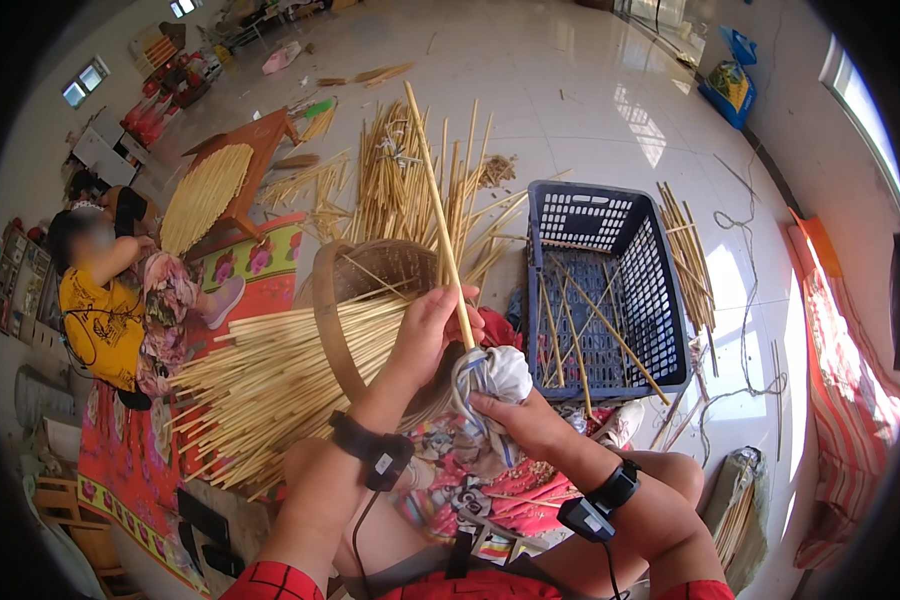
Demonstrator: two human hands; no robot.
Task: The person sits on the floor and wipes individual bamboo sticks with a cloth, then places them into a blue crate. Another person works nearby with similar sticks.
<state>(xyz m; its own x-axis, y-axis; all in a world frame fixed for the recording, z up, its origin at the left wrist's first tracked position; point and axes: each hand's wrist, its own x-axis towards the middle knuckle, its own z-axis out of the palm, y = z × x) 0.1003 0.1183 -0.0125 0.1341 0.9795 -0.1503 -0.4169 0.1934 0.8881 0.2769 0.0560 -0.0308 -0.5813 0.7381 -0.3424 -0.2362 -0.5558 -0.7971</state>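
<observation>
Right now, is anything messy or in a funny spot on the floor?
Yes. Loose bamboo sticks lie scattered on the floor beside the blue crate, and some poke crookedly inside it. A cord snakes loosely nearby.

Floor [570, 90]: glossy tile, reflective. Crate [610, 280] at 3 o'clock: blue plastic, lattice walls. Sticks [270, 380] at 9: pale bamboo/wood, matt, smooth. Basket frame [335, 300]: woven cane, matt. Bundle [505, 375] at ctr: white cloth, creased. Mat [260, 255]: patterned fabric.

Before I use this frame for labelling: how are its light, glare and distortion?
Head view: bright daylight, window glare on the floor; fisheye bends the crate edges, black corners; hands and stick sharp; the seated person's face is blurred.
</observation>
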